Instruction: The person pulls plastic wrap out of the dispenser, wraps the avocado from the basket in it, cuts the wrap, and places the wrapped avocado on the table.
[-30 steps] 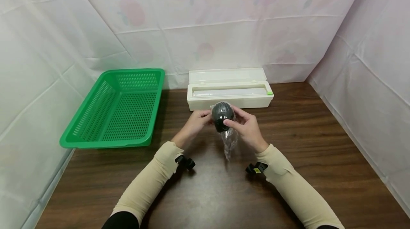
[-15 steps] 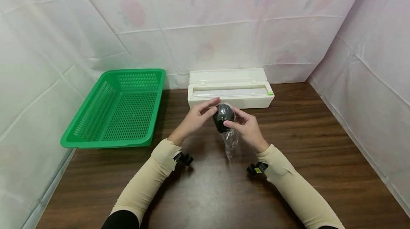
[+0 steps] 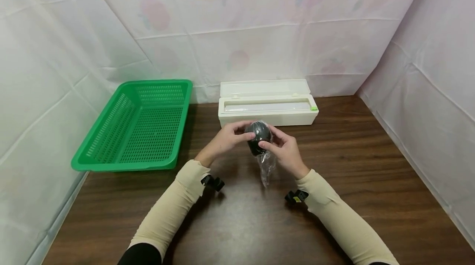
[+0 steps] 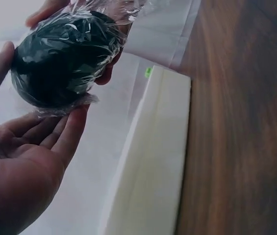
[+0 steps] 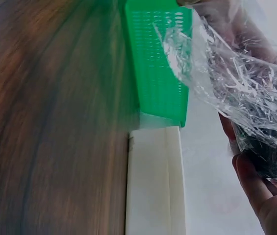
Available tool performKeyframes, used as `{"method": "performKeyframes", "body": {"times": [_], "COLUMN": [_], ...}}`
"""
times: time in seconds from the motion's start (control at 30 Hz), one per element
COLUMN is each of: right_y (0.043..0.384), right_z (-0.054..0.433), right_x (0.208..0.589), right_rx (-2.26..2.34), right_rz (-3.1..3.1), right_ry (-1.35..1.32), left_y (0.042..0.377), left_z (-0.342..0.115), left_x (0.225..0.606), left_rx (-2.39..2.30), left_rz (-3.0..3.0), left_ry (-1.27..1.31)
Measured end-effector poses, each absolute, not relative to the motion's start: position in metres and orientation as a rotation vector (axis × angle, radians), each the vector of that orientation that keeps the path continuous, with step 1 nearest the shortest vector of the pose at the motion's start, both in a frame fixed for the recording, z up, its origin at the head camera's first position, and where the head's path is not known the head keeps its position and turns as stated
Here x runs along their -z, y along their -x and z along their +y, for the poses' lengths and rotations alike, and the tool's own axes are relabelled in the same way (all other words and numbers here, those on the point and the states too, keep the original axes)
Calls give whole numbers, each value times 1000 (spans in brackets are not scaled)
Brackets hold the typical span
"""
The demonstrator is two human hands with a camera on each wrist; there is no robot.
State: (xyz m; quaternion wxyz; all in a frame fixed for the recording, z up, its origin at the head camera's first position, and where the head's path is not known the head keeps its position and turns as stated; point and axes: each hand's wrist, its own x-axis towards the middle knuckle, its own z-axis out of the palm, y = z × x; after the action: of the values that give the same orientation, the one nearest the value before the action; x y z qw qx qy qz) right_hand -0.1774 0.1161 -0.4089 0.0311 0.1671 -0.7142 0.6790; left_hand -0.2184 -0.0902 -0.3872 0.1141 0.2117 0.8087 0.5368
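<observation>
A dark green oval fruit (image 3: 258, 136), avocado-like in look, is held up above the table in clear plastic wrap. My left hand (image 3: 227, 138) holds its left side, thumb on the near face and fingers behind. From the right, my right hand (image 3: 286, 152) grips it with the thumb (image 3: 265, 145) low on the front. A crumpled tail of plastic wrap (image 3: 266, 167) hangs below the fruit. The left wrist view shows the wrap creased tightly over the fruit (image 4: 62, 58); in the right wrist view loose film (image 5: 212, 68) stands out from it.
Behind the hands stands a white wrap box (image 3: 269, 117), its lid (image 3: 265, 88) raised and a roll (image 3: 267, 107) inside. To the left is a green perforated basket (image 3: 177, 133). Patterned white cloth (image 3: 237, 30) encloses the back and sides of the wooden table (image 3: 371, 166).
My left hand lifted its fingers over the fruit's upper left, then settled back with the thumb on its front. My right hand kept its grip, and the fruit shifted slightly.
</observation>
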Motion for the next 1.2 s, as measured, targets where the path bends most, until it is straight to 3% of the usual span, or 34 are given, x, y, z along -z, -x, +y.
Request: {"method": "performKeyframes", "body": {"times": [0.53,0.8,1.2], "right_y": [182,182,190], "right_z": [122,119,126], "right_x": [393,385,393], "right_rx": [-1585,-1149,-1651], "right_rz": [-2450,-2540,-2563], "right_ry": [-615,-869,-715], "left_y": [218,215,218], "left_z": [-88,-87,-83], "left_x": [400,398,397], "left_rx": [-1784,-1824,-1727], "left_rz": [2335,2341,2278], "left_ry": [-390,-419,-533]}}
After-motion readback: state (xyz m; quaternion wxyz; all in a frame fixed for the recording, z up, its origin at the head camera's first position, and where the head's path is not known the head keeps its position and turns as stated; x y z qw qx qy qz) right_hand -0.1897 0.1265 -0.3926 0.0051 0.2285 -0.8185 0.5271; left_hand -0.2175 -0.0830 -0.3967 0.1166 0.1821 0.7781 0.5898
